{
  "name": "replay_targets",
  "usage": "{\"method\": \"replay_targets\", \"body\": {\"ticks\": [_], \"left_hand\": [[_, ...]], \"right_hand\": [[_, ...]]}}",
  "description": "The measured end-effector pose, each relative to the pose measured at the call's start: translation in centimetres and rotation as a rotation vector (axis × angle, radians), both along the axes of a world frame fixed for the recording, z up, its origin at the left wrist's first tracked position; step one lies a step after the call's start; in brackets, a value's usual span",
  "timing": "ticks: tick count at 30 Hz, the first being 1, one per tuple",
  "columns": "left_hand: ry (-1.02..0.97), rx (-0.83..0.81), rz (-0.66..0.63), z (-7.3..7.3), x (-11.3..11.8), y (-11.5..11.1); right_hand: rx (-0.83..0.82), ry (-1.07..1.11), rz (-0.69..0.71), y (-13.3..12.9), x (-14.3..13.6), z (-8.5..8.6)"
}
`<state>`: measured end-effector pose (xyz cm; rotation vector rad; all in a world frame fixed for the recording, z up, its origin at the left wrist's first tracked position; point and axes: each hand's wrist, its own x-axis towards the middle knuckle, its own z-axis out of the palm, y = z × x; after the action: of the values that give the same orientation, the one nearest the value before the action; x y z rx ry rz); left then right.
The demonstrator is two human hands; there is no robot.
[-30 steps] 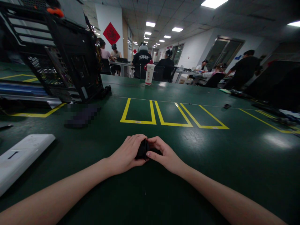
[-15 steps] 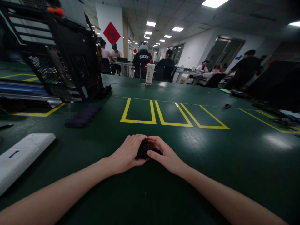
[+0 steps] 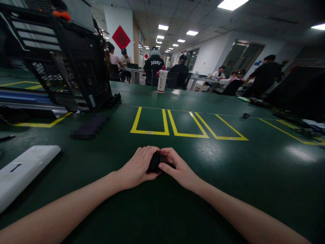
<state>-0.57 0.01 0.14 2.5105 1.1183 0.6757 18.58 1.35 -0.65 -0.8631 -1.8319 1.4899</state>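
Observation:
Between my two hands, low over the green table (image 3: 157, 210), is a small black object (image 3: 153, 163) whose kind I cannot make out. A thin raised edge runs up its right side. My left hand (image 3: 138, 165) wraps round its left part, fingers over the top and thumb below. From the other side my right hand (image 3: 177, 167) grips that edge, its thumb in front and its fingers curled behind. Much of the object is hidden by my fingers.
An open black computer case (image 3: 86, 74) stands at the left, behind a white box-like device (image 3: 27, 166). Yellow tape outlines (image 3: 149, 133) mark the table ahead. A white and red cup (image 3: 161, 81) stands at the far edge. Several people sit or stand beyond.

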Motion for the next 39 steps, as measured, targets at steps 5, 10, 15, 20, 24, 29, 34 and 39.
{"method": "replay_targets", "body": {"ticks": [5, 10, 15, 20, 24, 29, 34, 39], "left_hand": [[0.016, 0.006, 0.003, -0.21, -0.01, 0.09], [0.005, 0.033, -0.007, -0.29, 0.0, 0.14], [-0.017, 0.034, 0.001, -0.33, 0.01, 0.14], [-0.013, 0.02, 0.003, -0.42, -0.03, 0.21], [0.001, 0.019, 0.001, -0.38, -0.07, 0.21], [0.0, 0.021, -0.008, -0.26, -0.07, 0.13], [0.004, 0.018, 0.0, -0.37, 0.0, 0.17], [-0.005, 0.029, 0.005, -0.6, -0.01, 0.28]], "right_hand": [[0.062, -0.001, 0.043, 0.18, 0.33, -0.18], [0.009, 0.052, 0.033, 0.08, 0.3, -0.47], [0.013, 0.041, 0.002, 0.05, 0.03, -0.39], [0.062, 0.002, 0.014, 0.16, 0.24, -0.25], [0.088, 0.004, 0.025, 0.07, 0.42, -0.27], [0.014, 0.042, 0.012, 0.0, 0.2, -0.37], [0.041, 0.001, -0.012, 0.03, 0.05, -0.32], [0.085, -0.002, 0.031, -0.09, 0.22, -0.03]]}}
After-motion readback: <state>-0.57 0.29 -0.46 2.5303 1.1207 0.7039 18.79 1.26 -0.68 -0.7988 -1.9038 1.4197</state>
